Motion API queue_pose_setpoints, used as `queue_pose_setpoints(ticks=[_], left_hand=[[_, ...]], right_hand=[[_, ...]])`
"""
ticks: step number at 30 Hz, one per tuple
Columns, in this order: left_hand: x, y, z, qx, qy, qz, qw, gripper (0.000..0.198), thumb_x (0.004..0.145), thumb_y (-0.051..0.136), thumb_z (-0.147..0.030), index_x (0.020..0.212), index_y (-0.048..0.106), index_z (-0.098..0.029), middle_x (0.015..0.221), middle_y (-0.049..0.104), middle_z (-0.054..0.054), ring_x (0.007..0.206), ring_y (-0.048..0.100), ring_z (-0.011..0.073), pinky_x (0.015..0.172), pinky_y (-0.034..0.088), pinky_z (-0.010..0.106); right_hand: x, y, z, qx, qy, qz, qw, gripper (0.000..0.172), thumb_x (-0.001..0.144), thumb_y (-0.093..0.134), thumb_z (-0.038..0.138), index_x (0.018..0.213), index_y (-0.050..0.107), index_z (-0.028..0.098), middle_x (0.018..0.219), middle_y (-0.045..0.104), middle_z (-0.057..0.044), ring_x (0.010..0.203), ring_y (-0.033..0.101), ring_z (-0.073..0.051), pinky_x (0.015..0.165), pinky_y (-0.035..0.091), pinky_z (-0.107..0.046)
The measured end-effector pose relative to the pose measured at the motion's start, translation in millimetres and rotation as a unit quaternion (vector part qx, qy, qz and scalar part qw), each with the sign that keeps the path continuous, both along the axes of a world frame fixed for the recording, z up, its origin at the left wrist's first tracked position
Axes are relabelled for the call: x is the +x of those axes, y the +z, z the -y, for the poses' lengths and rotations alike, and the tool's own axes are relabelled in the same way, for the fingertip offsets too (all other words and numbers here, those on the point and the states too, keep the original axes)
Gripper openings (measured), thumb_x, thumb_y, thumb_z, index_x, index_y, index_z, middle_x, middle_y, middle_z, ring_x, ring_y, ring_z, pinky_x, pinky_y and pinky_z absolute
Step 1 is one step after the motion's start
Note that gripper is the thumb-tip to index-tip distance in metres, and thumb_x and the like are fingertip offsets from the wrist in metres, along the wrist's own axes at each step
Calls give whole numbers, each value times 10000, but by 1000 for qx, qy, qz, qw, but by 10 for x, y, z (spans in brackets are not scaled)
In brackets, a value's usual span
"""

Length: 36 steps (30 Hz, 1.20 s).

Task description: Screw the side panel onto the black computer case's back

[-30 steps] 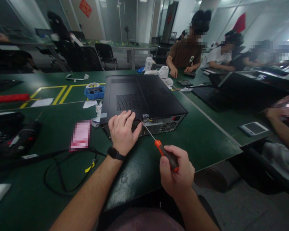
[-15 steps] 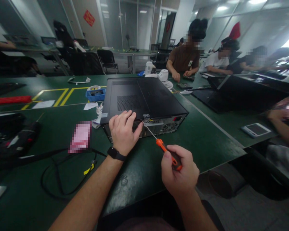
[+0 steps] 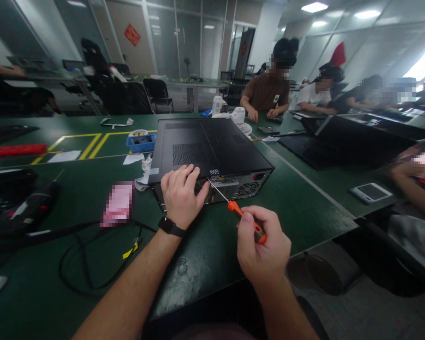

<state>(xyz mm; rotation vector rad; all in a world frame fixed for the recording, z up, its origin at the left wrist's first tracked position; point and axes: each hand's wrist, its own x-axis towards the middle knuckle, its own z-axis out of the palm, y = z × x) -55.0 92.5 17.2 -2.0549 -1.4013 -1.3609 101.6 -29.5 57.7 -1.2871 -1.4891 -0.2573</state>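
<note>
A black computer case (image 3: 194,141) lies on its side on the green table, its rear panel with fan grille (image 3: 248,190) facing me. Over the near top edge curl the fingers of my left hand (image 3: 183,193), with the thumb down by the rear panel. My right hand (image 3: 265,245) is closed around the orange and black handle of a screwdriver (image 3: 235,208). Its thin shaft slants up and left, and the tip meets the rear panel's upper edge beside my left thumb. Whether the tip sits in a screw is too small to tell.
Left of the case are a blue parts bin (image 3: 140,143), a pink packet (image 3: 118,202), black cables (image 3: 81,264) and a power drill (image 3: 31,203). A phone (image 3: 371,192) lies at the right. Across the table a person in a brown shirt (image 3: 269,89) handles small parts.
The view has shifted slightly. The screwdriver handle has turned a little in my right hand, while its tip stays at the same spot. My left hand keeps its place on the case.
</note>
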Motion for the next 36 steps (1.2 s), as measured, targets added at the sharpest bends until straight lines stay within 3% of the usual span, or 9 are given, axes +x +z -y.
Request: queue_pose_setpoints(ticks=[13, 20, 27, 36], left_hand=[[4, 22, 2, 8, 7, -4, 1000, 354, 933, 677, -386, 1252, 684, -232, 1311, 730, 113, 1255, 644, 324, 1120, 358, 516], [2, 14, 4, 9, 6, -6, 1000, 352, 935, 678, -386, 1252, 678, -233, 1313, 728, 108, 1262, 641, 326, 1118, 359, 511], [3, 12, -1, 5, 1, -2, 1000, 350, 942, 669, -384, 1255, 681, -228, 1317, 725, 113, 1264, 637, 324, 1131, 339, 512], [-5, 8, -1, 6, 1, -8, 1000, 345, 956, 646, -401, 1246, 677, -216, 1319, 722, 118, 1277, 631, 318, 1126, 349, 502]], right_hand=[[-13, 219, -49, -4, -2, 0, 1000, 90, 974, 573, 249, 924, 639, 213, 669, 667, 45, 451, 557, -71, 480, 445, -193], [-31, 363, -100, -6, 1, -4, 1000, 111, 976, 567, 239, 894, 634, 203, 677, 661, 44, 506, 600, -70, 531, 468, -181], [-72, 191, -14, -2, 8, -30, 1000, 68, 975, 577, 212, 926, 622, 199, 690, 666, 50, 493, 581, -59, 506, 447, -175], [-148, -37, 71, -6, -3, -32, 999, 89, 983, 573, 226, 1045, 618, 182, 776, 702, 17, 572, 643, -79, 582, 514, -193]])
